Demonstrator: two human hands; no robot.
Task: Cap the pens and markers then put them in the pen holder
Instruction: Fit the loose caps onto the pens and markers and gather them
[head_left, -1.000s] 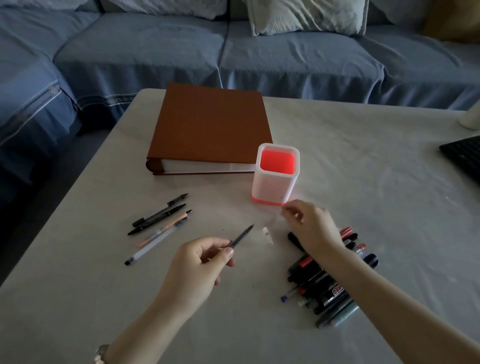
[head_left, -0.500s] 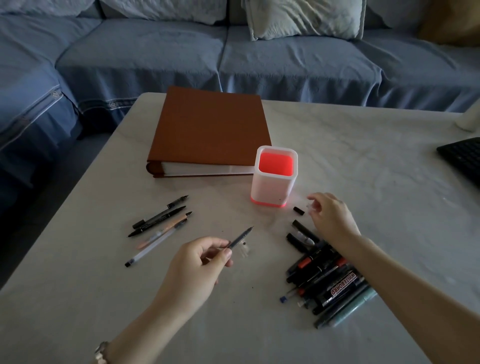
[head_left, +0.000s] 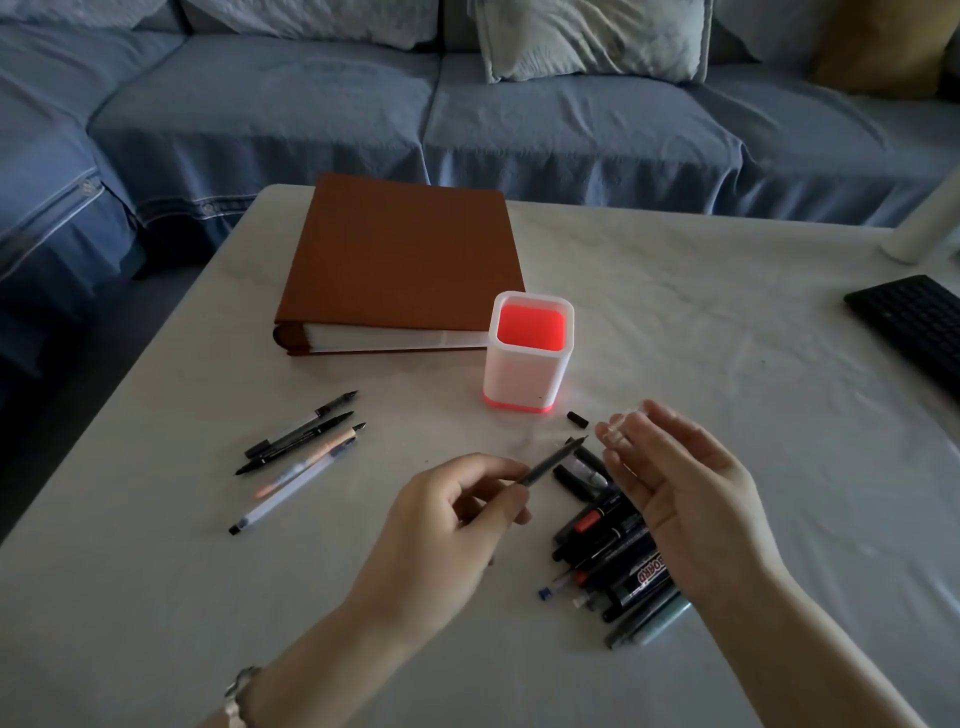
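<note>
Dark pen (head_left: 553, 461) pinched by its rear between thumb and curled fingers of left hand (head_left: 447, 525), tip pointed up-right, clear cap (head_left: 621, 434) pinched at fingertips of right hand (head_left: 685, 499) just beyond that tip, white pen holder (head_left: 527, 374) stood upright behind both, marker pile (head_left: 623, 566) partly hidden by right hand.
</note>
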